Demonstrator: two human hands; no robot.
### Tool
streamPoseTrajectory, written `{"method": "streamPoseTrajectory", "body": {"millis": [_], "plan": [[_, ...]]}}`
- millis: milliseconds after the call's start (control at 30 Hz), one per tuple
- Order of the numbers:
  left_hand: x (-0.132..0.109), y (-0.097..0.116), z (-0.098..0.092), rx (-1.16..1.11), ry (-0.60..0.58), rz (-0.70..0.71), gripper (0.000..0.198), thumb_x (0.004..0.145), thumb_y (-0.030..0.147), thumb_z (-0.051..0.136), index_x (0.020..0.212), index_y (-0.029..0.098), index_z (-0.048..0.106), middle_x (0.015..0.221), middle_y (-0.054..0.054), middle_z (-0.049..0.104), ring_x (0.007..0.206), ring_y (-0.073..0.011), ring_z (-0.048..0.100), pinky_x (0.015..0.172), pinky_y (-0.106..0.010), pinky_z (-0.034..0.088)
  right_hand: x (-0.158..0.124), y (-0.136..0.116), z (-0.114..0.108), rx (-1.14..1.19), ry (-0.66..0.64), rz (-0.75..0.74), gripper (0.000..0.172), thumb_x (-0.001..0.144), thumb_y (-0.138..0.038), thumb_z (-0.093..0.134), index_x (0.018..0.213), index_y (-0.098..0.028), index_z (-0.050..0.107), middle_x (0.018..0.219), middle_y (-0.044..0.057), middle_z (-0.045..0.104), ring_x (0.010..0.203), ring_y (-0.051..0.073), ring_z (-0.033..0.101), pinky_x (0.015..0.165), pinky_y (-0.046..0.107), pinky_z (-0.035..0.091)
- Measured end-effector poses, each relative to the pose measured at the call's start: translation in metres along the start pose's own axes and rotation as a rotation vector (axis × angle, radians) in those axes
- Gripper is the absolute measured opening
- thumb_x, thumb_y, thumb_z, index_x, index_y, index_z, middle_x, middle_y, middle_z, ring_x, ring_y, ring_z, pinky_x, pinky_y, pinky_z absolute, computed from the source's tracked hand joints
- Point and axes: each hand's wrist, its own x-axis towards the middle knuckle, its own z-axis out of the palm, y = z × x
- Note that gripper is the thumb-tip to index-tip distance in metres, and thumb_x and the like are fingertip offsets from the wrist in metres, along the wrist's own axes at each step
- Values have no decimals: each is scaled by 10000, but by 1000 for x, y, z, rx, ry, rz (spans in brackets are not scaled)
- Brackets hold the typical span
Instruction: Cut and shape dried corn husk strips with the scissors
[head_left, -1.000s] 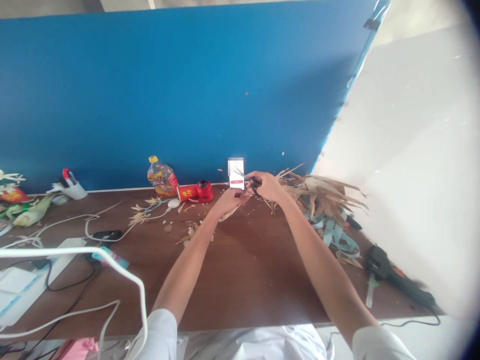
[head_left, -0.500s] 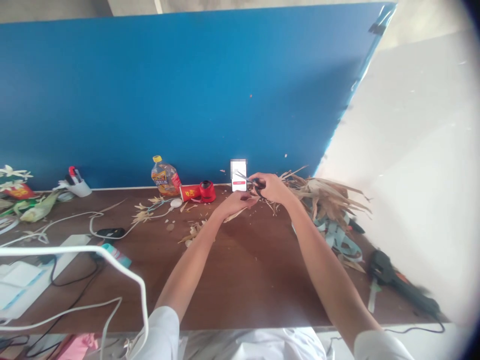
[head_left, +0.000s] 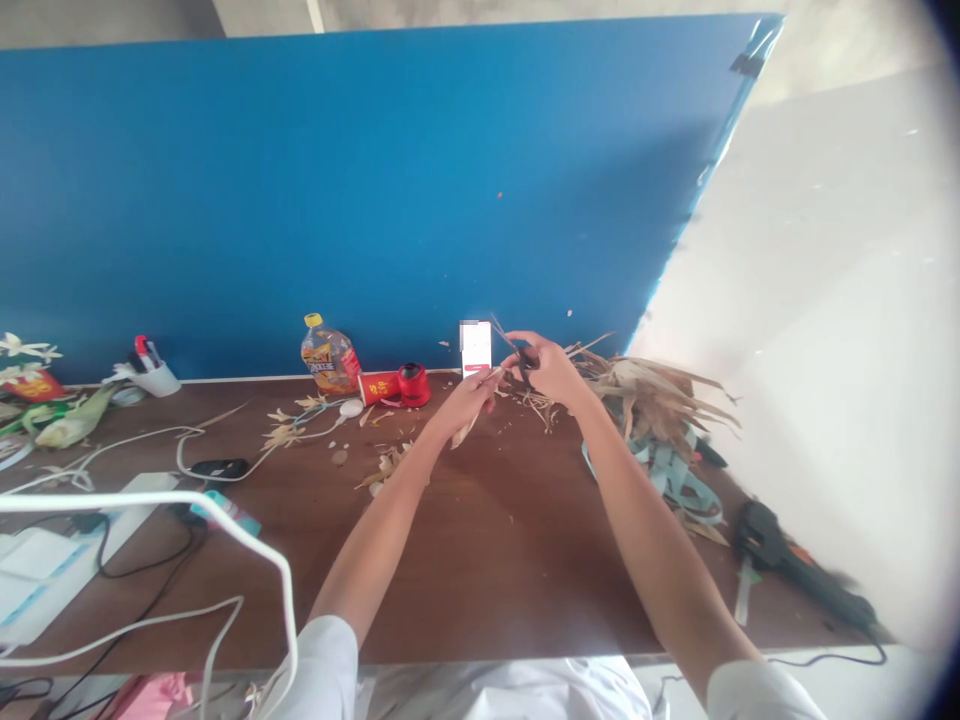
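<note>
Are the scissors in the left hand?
No, the right hand holds the scissors; the left hand holds a husk strip.

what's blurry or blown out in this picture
Head view: the white wall at right is washed out, the glue gun near the fisheye edge is smeared, and the right corners go dark. The left hand holding husk and right hand holding scissors are small but fairly sharp; part of the phone is blurred out.
</note>
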Motion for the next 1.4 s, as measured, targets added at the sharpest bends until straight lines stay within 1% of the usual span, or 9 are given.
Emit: {"method": "streamPoseTrajectory", "body": {"millis": [100,133,367,533,633,833,967,1200,1400], "plan": [[2,-2,-3,142,-52,52,393,875,531,421,846,169,571,512,17,498,539,-129,466,598,-258,338,0,1,1,2,-54,1,647,732,-222,611,1357,-191,445,893,72,691,773,187,633,653,290,499],[2,-2,-4,172,-47,58,399,883,533,400,834,170,556,518,16,501,541,-129,466,600,-261,339,0,1,1,4,-66,0,656,731,-224,618,1362,-191,441,887,71,690,767,187,632,653,293,501],[-4,7,-4,323,-20,88,468,877,595,359,736,175,510,538,6,511,580,-142,480,636,-282,348,1,5,4,30,-59,-17,673,737,-238,630,1376,-211,420,911,72,693,776,184,623,653,294,507],[-4,6,-4,306,-11,75,487,874,606,356,680,178,486,541,3,492,580,-139,465,639,-283,354,0,3,4,-2,-47,-36,639,738,-247,622,1354,-208,455,922,74,694,780,182,615,635,283,497],[-3,4,-4,285,-10,71,493,868,617,362,671,180,478,544,6,476,568,-132,447,639,-283,359,0,3,5,-3,-45,-53,642,732,-242,623,1351,-186,460,938,89,695,781,178,613,627,274,491],[-3,3,-3,304,-16,68,515,858,641,351,648,183,457,544,1,474,577,-138,451,631,-284,355,0,2,5,-29,-50,-61,610,734,-223,614,1329,-219,480,932,70,702,793,186,620,632,277,494],[-2,2,-4,303,-22,68,513,861,640,345,648,187,455,533,6,464,560,-133,439,634,-284,358,-1,1,4,-55,-43,-65,611,738,-208,597,1336,-199,474,926,78,696,796,189,621,620,267,486],[-1,-2,-5,308,-15,71,496,872,608,362,645,183,480,547,3,464,567,-132,446,642,-284,359,-2,-2,5,-120,-63,-68,612,730,-210,593,1331,-184,485,880,63,692,724,158,587,593,239,447],[0,-4,-6,293,-2,53,471,868,589,390,641,187,482,550,-3,474,555,-131,439,618,-284,348,-1,0,7,-125,-75,-60,639,710,-210,603,1335,-171,479,861,59,697,696,143,567,596,231,434]]}}
